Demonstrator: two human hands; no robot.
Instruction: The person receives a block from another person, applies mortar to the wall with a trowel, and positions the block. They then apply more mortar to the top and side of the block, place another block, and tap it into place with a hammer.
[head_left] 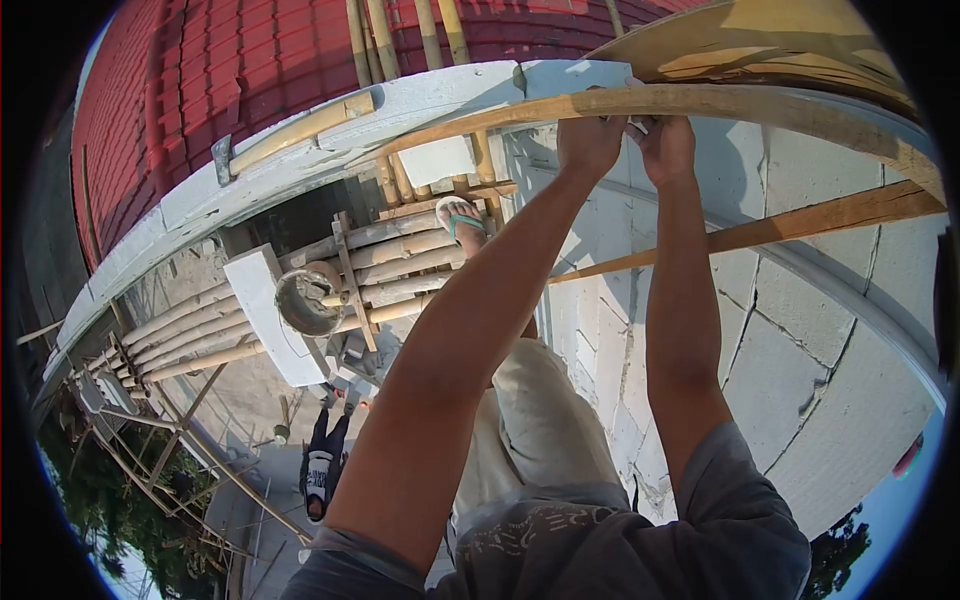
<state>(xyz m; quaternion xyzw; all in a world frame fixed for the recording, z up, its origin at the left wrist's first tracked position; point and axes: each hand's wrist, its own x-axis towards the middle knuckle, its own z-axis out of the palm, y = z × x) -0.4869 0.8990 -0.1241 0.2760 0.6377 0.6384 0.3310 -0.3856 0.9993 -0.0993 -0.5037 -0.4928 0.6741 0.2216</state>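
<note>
My left hand (590, 148) is closed around the lower edge of a long wooden board (740, 98) along the wall top; one fingertip shows above the board. Beside it, my right hand (667, 152) has its fingers bent together at the board's underside. Whatever it pinches, if anything, is too small to make out. Under my right forearm a second wooden strip (830, 222) slants across the light block wall (800, 310). A hammer (300, 132) with a pale wooden handle lies on the white wall top (450, 88), left of my hands.
Below are bamboo scaffold poles (400, 250), where my sandalled foot (462, 222) stands. A mortar bucket (310, 300) sits beside a white block (275, 315). Another person (320, 465) is on the ground far below. Red roof tiles (280, 60) and upright bamboo poles (430, 35) lie beyond the wall.
</note>
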